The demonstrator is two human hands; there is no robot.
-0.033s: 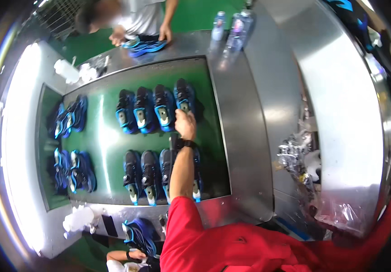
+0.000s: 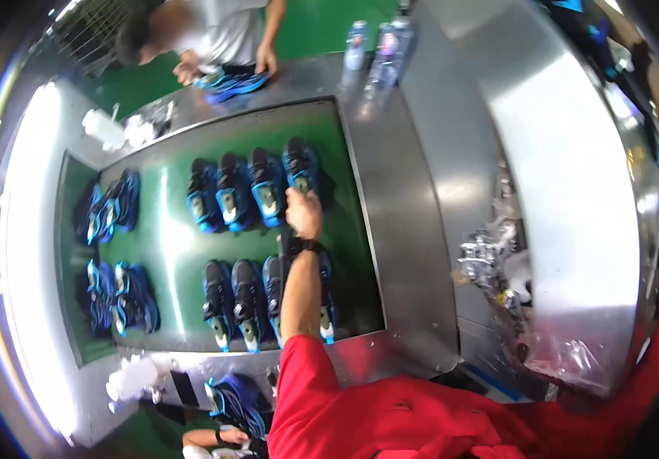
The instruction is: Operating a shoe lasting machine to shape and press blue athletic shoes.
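My left hand reaches forward over a green surface set in a metal table. Its fingers are closed at the near end of a black-and-blue sneaker, the rightmost of the far row. Beside that one stand more sneakers of the same kind, close together. Under and left of my forearm is a nearer row of matching sneakers, partly hidden by the arm. A black band circles my wrist. My right hand is out of the picture.
More sneakers lie at the left end. Across the table a person handles a blue shoe; at lower left another person's hand is near a sneaker. Bottles stand at the back, a white container near left, clear plastic at right.
The whole view has shifted slightly, so the table and sneakers sit a little farther left. My left hand stays at the same sneaker.
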